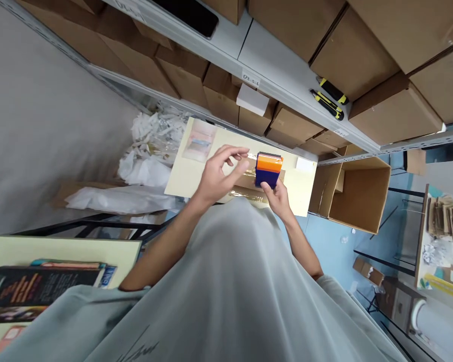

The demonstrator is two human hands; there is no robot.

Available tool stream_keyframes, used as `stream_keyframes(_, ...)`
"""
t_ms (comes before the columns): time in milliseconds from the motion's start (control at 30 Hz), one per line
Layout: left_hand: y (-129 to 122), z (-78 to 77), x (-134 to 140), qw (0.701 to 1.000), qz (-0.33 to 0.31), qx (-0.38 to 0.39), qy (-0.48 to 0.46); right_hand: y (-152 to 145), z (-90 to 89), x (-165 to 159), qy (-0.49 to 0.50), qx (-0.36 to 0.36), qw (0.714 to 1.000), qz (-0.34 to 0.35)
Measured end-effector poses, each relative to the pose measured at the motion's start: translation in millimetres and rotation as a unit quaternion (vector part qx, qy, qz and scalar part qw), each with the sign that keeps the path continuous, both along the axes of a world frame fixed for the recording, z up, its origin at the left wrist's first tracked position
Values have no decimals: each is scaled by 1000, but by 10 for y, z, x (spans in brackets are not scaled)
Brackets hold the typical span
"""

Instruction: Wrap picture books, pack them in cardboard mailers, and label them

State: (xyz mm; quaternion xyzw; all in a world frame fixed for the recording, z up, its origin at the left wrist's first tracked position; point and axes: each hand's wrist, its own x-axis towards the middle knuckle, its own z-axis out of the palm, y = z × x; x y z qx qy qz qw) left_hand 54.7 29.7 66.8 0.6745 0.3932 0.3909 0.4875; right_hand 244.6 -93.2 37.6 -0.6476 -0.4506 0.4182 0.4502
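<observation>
My right hand (278,198) grips a dark blue and orange boxy object (268,173) from below, thumb pressed on its near face. A dark strip runs along its top edge; I cannot make out its exact kind. To its left, my left hand (222,173) hovers with thumb and fingers apart and nothing between them. Under and between both hands lies a brown cardboard piece (249,183) with shiny clear tape on it, partly hidden by my left hand and my shirt. It rests on a pale yellow tabletop (181,176).
A shelf (275,70) with cardboard boxes crosses above the table and carries two yellow-black box cutters (326,104) and a dark phone (189,15). An open carton (358,196) stands at right. White plastic wrapping (147,151) is heaped at left. Books (41,286) lie at lower left.
</observation>
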Motion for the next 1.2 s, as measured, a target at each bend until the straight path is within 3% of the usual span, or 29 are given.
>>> stream_keyframes(100, 213, 196, 32, 999, -33, -14, 6, -91, 12, 54, -25, -9, 999, 35)
stream_keyframes(200, 312, 285, 76, 997, -64, -46, 23, -143, 11, 110, -56, -30, 996, 69)
stream_keyframes(300, 315, 281, 94, 993, -85, -78, 37, -162, 10, 168, -83, -39, 992, 87)
stream_keyframes(500, 281, 218, 107, 993, -89, -70, 34, -174, -14, 298, -114, -42, 987, 110)
stream_keyframes(700, 192, 201, 140, 993, -99, 12, 63, -169, -36, 414, -123, -61, 979, 149)
stream_keyframes(800, 99, 139, 159, 994, -80, 21, 66, -191, 11, 491, -131, -74, 973, 176)
stream_keyframes(933, -40, 4, 134, 997, -44, -30, 61, -274, 88, 676, -180, -107, 952, 224)
stream_keyframes(1033, -62, -111, 19, 996, 47, -65, 40, -335, 131, 873, -210, -148, 934, 249)
stream_keyframes(1100, -16, -224, -88, 989, 111, -92, 28, -335, 168, 1010, -209, -190, 924, 257)
stream_keyframes(1200, 90, -499, -208, 978, 134, -158, 10, -222, 243, 1177, -165, -247, 917, 265)
